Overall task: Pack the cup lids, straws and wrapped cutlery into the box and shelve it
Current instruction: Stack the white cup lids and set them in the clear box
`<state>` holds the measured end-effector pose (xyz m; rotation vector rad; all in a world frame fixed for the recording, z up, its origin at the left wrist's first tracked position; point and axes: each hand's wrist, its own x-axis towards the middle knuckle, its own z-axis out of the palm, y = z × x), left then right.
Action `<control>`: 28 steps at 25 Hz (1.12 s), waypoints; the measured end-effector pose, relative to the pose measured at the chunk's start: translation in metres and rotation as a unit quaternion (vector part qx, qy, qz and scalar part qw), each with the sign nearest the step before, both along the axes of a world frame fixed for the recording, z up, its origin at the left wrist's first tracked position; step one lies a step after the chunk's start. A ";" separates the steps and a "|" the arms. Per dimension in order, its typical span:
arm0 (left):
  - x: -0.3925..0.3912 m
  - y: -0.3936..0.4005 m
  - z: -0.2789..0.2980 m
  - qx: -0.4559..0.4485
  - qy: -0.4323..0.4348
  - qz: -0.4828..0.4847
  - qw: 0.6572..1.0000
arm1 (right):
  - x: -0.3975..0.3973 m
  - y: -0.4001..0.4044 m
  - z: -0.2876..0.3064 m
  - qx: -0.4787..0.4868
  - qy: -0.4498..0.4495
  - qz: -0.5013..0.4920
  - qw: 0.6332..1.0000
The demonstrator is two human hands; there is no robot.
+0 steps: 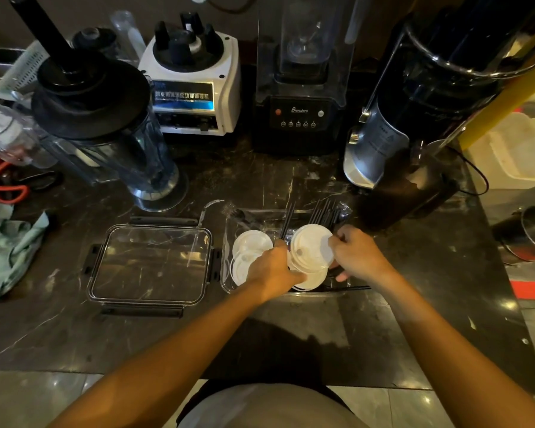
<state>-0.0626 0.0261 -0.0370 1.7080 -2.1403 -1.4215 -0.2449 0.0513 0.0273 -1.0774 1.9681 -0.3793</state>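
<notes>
Our left hand (272,267) pinched one black straw (288,222), its long axis running up and away from us; our right hand (355,253) gripped a white lid (311,247) over the box (229,239).

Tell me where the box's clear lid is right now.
In the head view, the clear lid lies flat on the dark counter, immediately left of the clear box, right of the green cloth.

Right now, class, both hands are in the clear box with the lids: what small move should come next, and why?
Probably lay the tilted lid flat. The right hand holds it propped on edge above the box, while the left hand rests among the other lids. The box lid lies off beside it and would likely need flat contents to close.
</notes>
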 end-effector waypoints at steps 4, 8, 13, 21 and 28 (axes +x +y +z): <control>0.004 -0.004 0.004 -0.033 0.044 0.027 0.998 | 0.001 -0.001 -0.002 0.009 -0.009 -0.012 1.000; 0.015 -0.013 0.010 -0.005 0.106 0.030 0.994 | 0.000 -0.005 0.003 -0.021 -0.055 -0.058 0.997; 0.034 -0.028 0.038 0.130 0.253 0.151 0.947 | 0.004 -0.012 0.017 -0.055 -0.174 -0.126 0.975; 0.079 -0.028 0.053 0.253 0.440 0.249 0.825 | 0.051 -0.020 0.018 -0.077 -0.220 -0.070 0.970; 0.113 -0.023 0.052 0.264 0.487 0.292 0.780 | 0.089 -0.020 0.016 -0.081 -0.239 -0.026 0.967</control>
